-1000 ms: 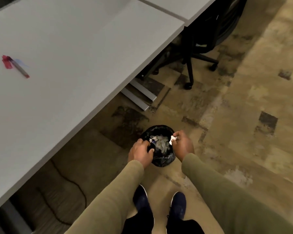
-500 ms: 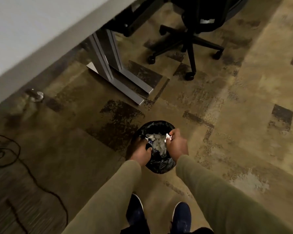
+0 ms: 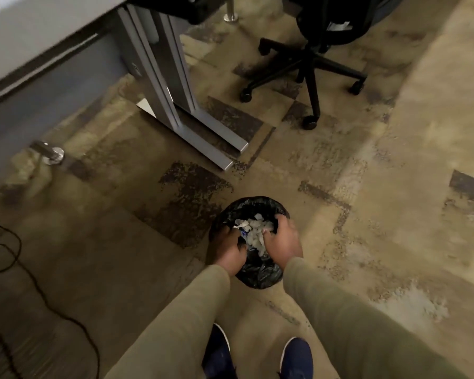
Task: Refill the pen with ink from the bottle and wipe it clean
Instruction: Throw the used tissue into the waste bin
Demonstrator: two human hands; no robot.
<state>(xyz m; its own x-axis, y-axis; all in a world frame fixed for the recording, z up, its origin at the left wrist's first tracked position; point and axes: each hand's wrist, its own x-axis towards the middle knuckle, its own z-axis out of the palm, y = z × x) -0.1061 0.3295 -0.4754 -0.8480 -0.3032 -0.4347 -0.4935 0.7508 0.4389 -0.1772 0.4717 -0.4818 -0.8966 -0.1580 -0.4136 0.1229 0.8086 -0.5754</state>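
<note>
looks like cleanup: left hand (image 3: 228,250) and right hand (image 3: 282,240) are pressing scrap paper (image 3: 253,233) into the trash bin (image 3: 259,274), fingers curled but grip unclear, pen out of view, so next is heading back to the bench.

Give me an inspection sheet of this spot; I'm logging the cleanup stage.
Surface: patterned carpet; desk underside at top left.
Job's things: pen, ink bottle nothing seen.
Clutter: crumpled tissues in black-lined bin.
Hands: left hand and right hand at the bin's mouth; grips unclear.
Cables: black cable on the floor at left.
Surroundings: desk leg, office chair base.
</note>
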